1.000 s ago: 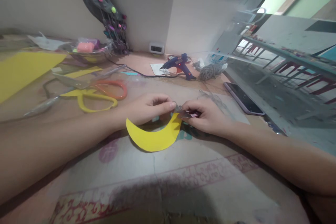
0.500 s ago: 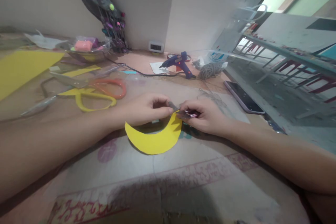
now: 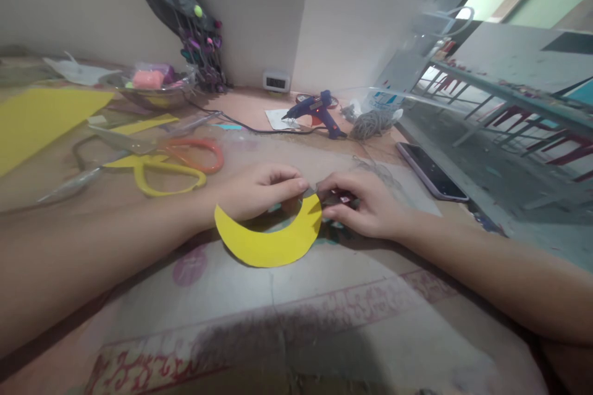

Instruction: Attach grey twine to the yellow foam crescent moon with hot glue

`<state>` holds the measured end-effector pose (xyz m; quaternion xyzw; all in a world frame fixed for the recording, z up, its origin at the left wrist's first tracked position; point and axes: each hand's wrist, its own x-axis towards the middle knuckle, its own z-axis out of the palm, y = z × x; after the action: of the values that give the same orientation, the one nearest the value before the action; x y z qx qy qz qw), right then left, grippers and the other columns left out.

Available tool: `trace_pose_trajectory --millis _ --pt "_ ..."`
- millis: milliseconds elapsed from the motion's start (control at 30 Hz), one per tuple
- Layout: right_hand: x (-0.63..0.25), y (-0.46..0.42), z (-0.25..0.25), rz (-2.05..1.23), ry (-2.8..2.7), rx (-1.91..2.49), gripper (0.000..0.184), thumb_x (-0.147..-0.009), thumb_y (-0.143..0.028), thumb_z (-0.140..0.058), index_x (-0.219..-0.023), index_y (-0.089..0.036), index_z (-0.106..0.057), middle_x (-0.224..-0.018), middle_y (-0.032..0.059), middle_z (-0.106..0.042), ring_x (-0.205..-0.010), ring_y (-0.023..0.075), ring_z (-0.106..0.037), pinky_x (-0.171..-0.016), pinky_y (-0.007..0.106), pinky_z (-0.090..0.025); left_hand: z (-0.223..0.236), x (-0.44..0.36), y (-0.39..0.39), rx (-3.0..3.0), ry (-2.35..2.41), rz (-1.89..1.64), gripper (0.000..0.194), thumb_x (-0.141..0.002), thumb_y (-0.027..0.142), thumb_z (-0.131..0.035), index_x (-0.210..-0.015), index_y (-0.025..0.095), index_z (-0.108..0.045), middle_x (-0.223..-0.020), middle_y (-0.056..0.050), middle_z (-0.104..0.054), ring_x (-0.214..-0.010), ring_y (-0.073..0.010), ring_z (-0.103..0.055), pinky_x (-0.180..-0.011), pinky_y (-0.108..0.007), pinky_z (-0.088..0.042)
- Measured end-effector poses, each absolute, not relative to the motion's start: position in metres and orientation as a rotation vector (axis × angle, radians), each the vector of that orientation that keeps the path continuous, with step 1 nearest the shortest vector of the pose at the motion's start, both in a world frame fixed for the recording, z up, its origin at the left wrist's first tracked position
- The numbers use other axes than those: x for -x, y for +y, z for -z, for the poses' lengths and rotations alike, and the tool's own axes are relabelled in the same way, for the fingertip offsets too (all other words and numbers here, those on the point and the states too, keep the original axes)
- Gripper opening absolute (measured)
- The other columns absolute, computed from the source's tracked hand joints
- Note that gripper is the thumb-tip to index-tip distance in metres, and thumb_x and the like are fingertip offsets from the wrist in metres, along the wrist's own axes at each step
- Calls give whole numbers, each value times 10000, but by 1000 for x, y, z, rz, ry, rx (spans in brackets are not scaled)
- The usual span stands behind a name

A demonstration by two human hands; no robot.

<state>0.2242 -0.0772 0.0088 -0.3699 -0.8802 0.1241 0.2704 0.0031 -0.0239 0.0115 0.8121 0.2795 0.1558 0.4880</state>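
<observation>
A yellow paper crescent point(image 3: 271, 241) lies on the mat in front of me. My left hand point(image 3: 259, 190) rests over its inner curve, fingers curled and pinched near the crescent's right tip. My right hand point(image 3: 365, 203) is closed round a small dark, shiny tool point(image 3: 340, 199), whose tip meets the crescent's upper right end. The fingertips of both hands nearly touch there. What the left fingers pinch is too small to name.
Yellow-handled scissors point(image 3: 162, 176) and orange-handled scissors point(image 3: 197, 154) lie at the left, by a yellow sheet point(image 3: 37, 120). A blue glue gun point(image 3: 315, 112), a twine ball point(image 3: 368, 124) and a phone point(image 3: 428, 171) sit behind my hands. A bowl point(image 3: 152, 89) stands far left.
The crescent has turned and shifted slightly left, its right tip now curling up under the tool. Both hands stayed close together at that tip.
</observation>
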Motion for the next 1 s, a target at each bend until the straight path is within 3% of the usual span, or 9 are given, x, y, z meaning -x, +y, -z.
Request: trace_pose_trajectory --millis 133,367,1000 --pt "-228 -77 -13 -100 -2402 982 339 -937 -425 -437 -959 -127 -596 -776 52 -626 -657 133 -539 -603 242 -394 -10 -3 -24 -1958 656 -381 389 -914 456 -451 -693 157 -567 -601 23 -519 -513 -76 -420 -500 -205 -338" --pt "-229 -74 -10 228 -2523 1005 317 -955 -368 -405 -937 -137 -621 -712 52 -607 -666 167 -520 -632 283 -343 -11 -5 -25 -1935 600 -418 370 -934 386 -424 -679 148 -546 -639 10 -536 -570 -85 -467 -511 -196 -356" --pt "-227 -71 -11 346 -2558 926 275 -951 -345 -456 -888 -142 -631 -663 35 -594 -629 154 -501 -598 273 -324 -8 -4 -22 -1965 594 -379 382 -920 410 -434 -663 152 -549 -634 11 -538 -569 -91 -452 -525 -206 -352"
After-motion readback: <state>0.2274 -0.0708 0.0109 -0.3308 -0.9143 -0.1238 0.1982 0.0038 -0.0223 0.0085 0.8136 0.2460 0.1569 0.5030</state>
